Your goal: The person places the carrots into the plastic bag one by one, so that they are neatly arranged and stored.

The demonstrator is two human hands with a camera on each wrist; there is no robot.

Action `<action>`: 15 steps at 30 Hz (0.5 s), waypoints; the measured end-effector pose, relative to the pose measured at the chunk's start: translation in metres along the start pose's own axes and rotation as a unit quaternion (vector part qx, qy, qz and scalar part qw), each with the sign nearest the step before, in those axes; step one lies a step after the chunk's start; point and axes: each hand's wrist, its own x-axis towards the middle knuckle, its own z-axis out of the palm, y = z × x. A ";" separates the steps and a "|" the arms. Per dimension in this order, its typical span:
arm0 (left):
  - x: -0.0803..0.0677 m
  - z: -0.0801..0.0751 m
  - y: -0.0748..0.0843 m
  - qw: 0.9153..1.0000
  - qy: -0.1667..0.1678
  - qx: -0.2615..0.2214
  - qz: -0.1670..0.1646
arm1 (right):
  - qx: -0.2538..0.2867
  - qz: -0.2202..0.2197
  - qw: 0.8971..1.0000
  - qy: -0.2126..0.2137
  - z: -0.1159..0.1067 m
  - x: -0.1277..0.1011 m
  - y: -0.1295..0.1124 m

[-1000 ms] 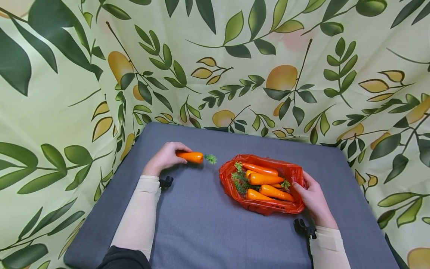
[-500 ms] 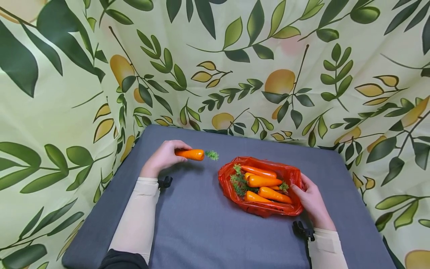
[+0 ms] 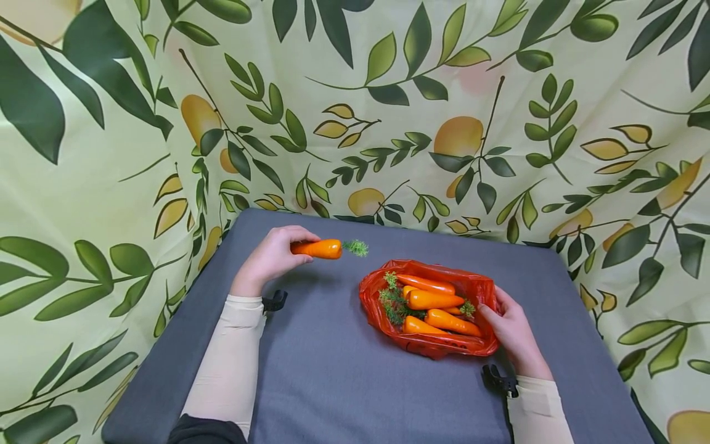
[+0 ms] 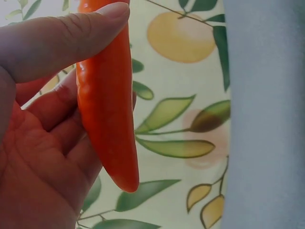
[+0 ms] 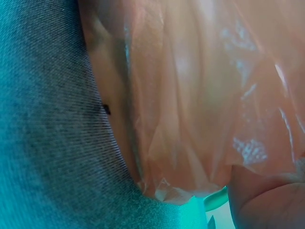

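My left hand grips an orange carrot with a green leafy top, lifted a little above the grey table at the back left. In the left wrist view the thumb and fingers wrap the carrot. A red plastic bag lies at the right of the middle and holds several carrots. My right hand holds the bag's right edge. The right wrist view is filled by the translucent bag lying on the cloth.
A leaf-and-lemon patterned cloth walls the table at the back and on both sides. The grey surface stretches bare in front of the bag and between my forearms. Black camera mounts sit at both wrists.
My left hand has raised the carrot slightly off the table and shifted it a bit to the right. The right hand and the bag have stayed put.
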 end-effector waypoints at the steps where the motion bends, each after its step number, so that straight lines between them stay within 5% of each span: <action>1: 0.000 -0.001 0.002 1.000 0.001 0.000 0.002 | 0.001 0.000 1.000 0.001 0.000 0.000 0.000; 15: 0.017 0.009 0.036 0.999 0.003 -0.023 0.035 | -0.001 0.009 1.000 0.000 0.000 0.002 0.002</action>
